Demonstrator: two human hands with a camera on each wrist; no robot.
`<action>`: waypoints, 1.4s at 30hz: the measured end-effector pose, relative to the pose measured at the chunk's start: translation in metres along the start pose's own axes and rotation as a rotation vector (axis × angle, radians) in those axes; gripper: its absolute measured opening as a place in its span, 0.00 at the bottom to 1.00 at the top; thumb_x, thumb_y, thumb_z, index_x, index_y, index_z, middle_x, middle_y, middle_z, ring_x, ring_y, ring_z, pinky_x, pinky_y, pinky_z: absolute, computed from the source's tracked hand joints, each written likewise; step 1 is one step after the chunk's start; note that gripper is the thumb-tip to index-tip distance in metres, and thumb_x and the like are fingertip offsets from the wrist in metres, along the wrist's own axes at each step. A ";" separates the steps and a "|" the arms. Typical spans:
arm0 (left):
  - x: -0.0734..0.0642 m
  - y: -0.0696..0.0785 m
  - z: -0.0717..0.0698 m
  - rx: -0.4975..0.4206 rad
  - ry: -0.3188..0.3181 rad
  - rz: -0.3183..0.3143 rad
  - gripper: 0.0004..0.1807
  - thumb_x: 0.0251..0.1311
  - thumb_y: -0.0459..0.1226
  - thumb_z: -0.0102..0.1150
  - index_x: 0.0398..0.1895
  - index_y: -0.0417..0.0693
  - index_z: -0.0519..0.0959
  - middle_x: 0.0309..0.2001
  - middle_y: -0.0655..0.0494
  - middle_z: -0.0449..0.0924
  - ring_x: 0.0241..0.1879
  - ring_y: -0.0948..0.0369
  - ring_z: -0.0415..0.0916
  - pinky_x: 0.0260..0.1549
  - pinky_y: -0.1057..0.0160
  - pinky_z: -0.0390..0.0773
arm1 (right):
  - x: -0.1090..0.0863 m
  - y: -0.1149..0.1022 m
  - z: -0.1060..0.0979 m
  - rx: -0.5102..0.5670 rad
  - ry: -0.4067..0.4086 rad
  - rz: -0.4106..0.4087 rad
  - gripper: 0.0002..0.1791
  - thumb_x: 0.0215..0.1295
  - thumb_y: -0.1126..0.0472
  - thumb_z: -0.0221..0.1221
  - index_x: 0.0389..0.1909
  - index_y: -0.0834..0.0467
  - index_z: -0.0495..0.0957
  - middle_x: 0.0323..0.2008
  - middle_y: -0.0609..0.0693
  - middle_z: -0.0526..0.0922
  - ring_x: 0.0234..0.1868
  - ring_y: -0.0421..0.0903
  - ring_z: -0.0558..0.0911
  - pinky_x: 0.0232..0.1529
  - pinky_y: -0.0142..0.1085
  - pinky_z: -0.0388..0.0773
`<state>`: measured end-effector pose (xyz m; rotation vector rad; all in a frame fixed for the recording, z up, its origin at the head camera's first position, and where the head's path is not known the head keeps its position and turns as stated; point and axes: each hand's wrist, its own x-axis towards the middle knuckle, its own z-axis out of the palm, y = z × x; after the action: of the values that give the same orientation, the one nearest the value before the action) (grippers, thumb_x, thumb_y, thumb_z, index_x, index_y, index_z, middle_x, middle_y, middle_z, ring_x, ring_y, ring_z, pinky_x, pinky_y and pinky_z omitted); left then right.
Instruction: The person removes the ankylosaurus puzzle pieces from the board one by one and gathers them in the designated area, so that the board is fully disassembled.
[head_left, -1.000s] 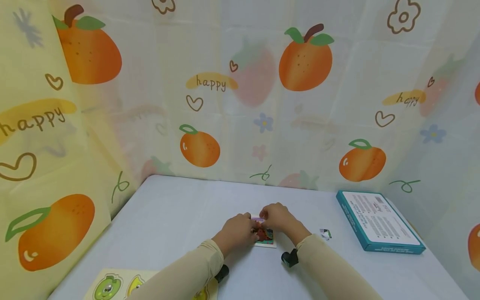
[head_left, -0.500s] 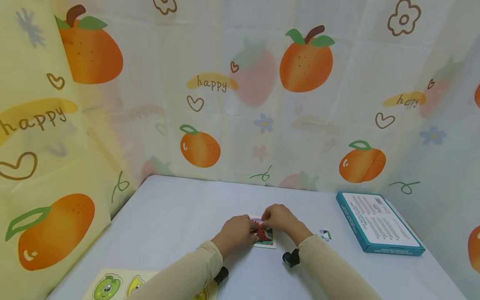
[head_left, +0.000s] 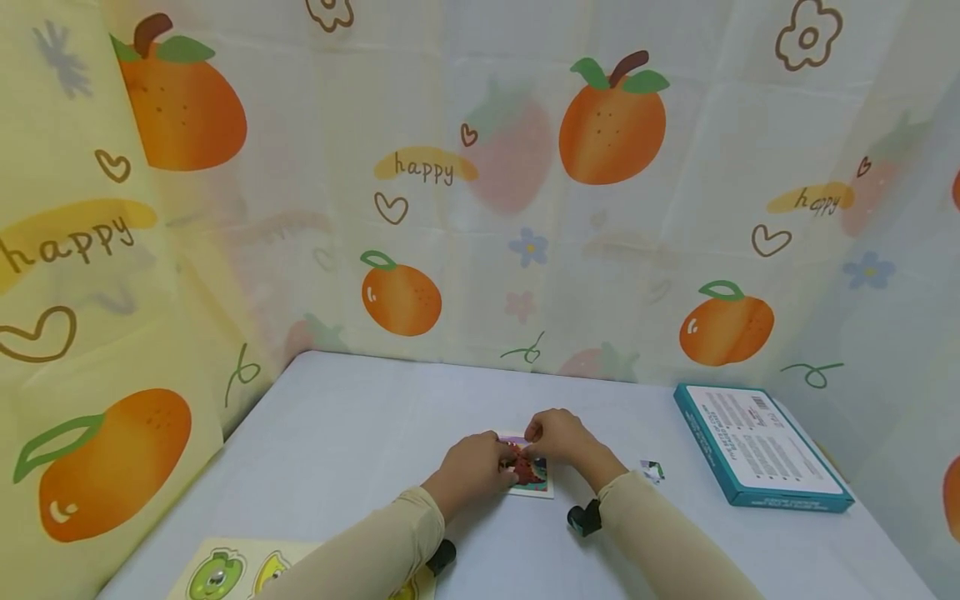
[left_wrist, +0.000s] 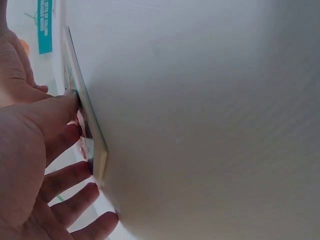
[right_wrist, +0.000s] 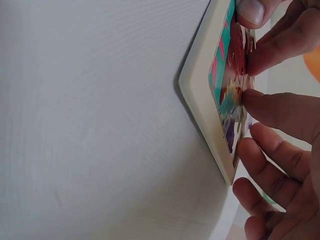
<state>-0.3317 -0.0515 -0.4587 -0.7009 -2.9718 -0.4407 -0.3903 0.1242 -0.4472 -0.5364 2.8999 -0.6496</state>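
A small jigsaw puzzle in a pale frame lies on the table, showing a reddish-brown figure on teal with purple at the top. The left hand rests at its left side; in the left wrist view the thumb presses the picture and the other fingers spread along the frame. The right hand is over the upper right part. Its thumb and index finger seem to pinch a jigsaw piece at the picture's edge, mostly covered by the fingertips. One loose jigsaw piece lies right of the puzzle.
A teal and white box lies flat at the table's right side. At the front left, a fruit board is partly covered by the left sleeve. A fruit-printed curtain hangs behind the white table.
Both hands stay at the puzzle. The right hand shifts very slightly right and its fingers move a little; the left hand, loose piece and box keep their places.
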 end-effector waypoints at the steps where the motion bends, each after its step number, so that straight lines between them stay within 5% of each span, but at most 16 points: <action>1: 0.000 -0.001 0.001 -0.001 0.004 -0.002 0.15 0.56 0.48 0.68 0.44 0.53 0.87 0.36 0.57 0.79 0.33 0.61 0.75 0.35 0.61 0.76 | 0.000 0.000 0.000 0.003 0.003 0.002 0.12 0.49 0.55 0.75 0.28 0.53 0.81 0.24 0.43 0.76 0.31 0.43 0.73 0.38 0.40 0.71; 13: -0.004 -0.001 0.001 -0.032 0.014 -0.025 0.16 0.55 0.49 0.68 0.44 0.54 0.87 0.42 0.57 0.79 0.41 0.58 0.76 0.37 0.59 0.77 | 0.000 0.002 0.003 0.114 0.007 -0.025 0.13 0.48 0.61 0.75 0.33 0.57 0.82 0.27 0.44 0.77 0.31 0.42 0.74 0.36 0.37 0.75; 23: -0.004 -0.002 0.004 -0.005 -0.003 -0.029 0.18 0.56 0.51 0.68 0.47 0.56 0.86 0.41 0.57 0.79 0.41 0.59 0.75 0.38 0.59 0.77 | -0.001 0.011 -0.003 0.080 0.014 -0.049 0.12 0.51 0.58 0.73 0.35 0.55 0.84 0.27 0.42 0.78 0.32 0.42 0.74 0.36 0.37 0.75; 28: -0.004 0.002 0.000 -0.014 -0.016 -0.047 0.18 0.57 0.50 0.68 0.48 0.55 0.86 0.45 0.56 0.79 0.45 0.57 0.77 0.43 0.57 0.77 | -0.015 0.036 -0.019 0.078 0.030 -0.014 0.12 0.51 0.58 0.74 0.35 0.55 0.85 0.26 0.44 0.76 0.31 0.43 0.73 0.34 0.38 0.73; 35: -0.007 0.005 -0.004 0.003 0.008 -0.024 0.18 0.57 0.49 0.67 0.48 0.54 0.86 0.47 0.55 0.80 0.47 0.56 0.78 0.44 0.58 0.76 | -0.046 0.085 -0.043 0.093 0.020 0.137 0.13 0.51 0.55 0.74 0.38 0.50 0.86 0.31 0.46 0.77 0.37 0.47 0.72 0.36 0.40 0.73; 42: -0.008 0.003 -0.003 0.008 0.006 -0.028 0.18 0.58 0.49 0.66 0.48 0.53 0.86 0.49 0.55 0.80 0.48 0.56 0.78 0.46 0.58 0.76 | -0.061 0.120 -0.047 0.041 0.006 0.199 0.13 0.48 0.48 0.75 0.37 0.43 0.88 0.34 0.46 0.75 0.43 0.51 0.68 0.38 0.44 0.67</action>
<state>-0.3233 -0.0529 -0.4560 -0.6572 -2.9796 -0.4314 -0.3803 0.2662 -0.4543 -0.2367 2.8877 -0.6804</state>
